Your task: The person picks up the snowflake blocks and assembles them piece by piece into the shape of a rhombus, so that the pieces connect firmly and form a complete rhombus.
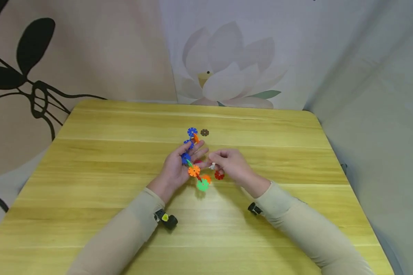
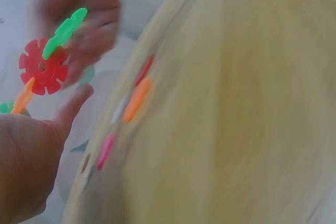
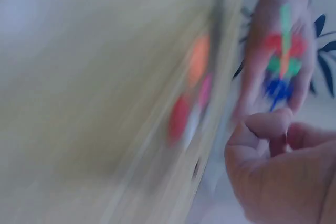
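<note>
My left hand (image 1: 174, 168) is palm up with its fingers spread, and a chain of slotted plastic discs lies across it. Along the chain are blue discs (image 1: 185, 158), an orange disc (image 1: 194, 170) and a light green disc (image 1: 203, 185) at the near end. A red disc (image 2: 44, 66) of the chain shows in the left wrist view, above the thumb. To the right, my right hand (image 1: 232, 164) has thumb and forefinger curled together, close to the left fingertips. No piece is visible between them. The right wrist view is blurred.
Loose discs lie on the wooden table (image 1: 261, 236): a brown one (image 1: 204, 132) beyond the hands, a red one (image 1: 219, 175) and a white one (image 1: 212, 165) under the right hand. Orange (image 2: 137, 100) and pink (image 2: 106, 151) discs are nearby. A curtain (image 1: 124, 49) hangs behind.
</note>
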{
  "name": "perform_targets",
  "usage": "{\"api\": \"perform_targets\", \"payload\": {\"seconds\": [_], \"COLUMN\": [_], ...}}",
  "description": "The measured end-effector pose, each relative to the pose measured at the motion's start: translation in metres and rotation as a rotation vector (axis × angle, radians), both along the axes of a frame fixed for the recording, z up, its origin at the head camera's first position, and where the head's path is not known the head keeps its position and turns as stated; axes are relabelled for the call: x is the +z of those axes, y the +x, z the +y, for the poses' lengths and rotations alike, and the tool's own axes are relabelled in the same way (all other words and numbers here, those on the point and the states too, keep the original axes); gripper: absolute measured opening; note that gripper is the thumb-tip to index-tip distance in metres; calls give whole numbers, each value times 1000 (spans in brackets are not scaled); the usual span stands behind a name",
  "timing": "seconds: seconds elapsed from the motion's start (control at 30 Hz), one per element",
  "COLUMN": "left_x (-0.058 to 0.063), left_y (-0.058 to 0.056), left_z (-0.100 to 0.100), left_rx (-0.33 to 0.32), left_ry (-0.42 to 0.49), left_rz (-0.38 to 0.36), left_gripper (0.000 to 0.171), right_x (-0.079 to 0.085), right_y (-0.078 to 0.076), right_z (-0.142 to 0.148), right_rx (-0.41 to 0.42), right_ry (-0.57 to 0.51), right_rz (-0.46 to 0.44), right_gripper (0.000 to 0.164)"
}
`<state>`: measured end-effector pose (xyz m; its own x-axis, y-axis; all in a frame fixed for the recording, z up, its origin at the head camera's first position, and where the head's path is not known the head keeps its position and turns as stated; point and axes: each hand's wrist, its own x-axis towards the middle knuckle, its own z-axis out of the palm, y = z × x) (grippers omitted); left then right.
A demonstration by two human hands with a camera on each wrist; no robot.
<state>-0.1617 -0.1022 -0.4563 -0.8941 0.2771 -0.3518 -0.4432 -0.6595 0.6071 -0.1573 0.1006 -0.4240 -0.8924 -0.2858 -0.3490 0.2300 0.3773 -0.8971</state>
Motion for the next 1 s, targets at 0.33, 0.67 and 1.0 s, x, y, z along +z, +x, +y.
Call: {"api": "perform_targets", "payload": {"seconds": [0.33, 0.67, 1.0], "left_x": [6, 2, -4], "left_y": [-6, -3, 0], "left_z": [-20, -5, -11], "left_rx": [-39, -41, -40], "left_ry": [27, 63, 62], "left_rz": [20, 32, 26], "left_gripper": [28, 25, 37], "right_x": [-25, -21, -1], "right_y": [6, 9, -1], "right_z": [22, 20, 41], "right_rx": [402, 299, 232], "right_ry": [625, 620, 347], "right_rz": [524, 348, 118], "right_gripper": [62, 39, 15]}}
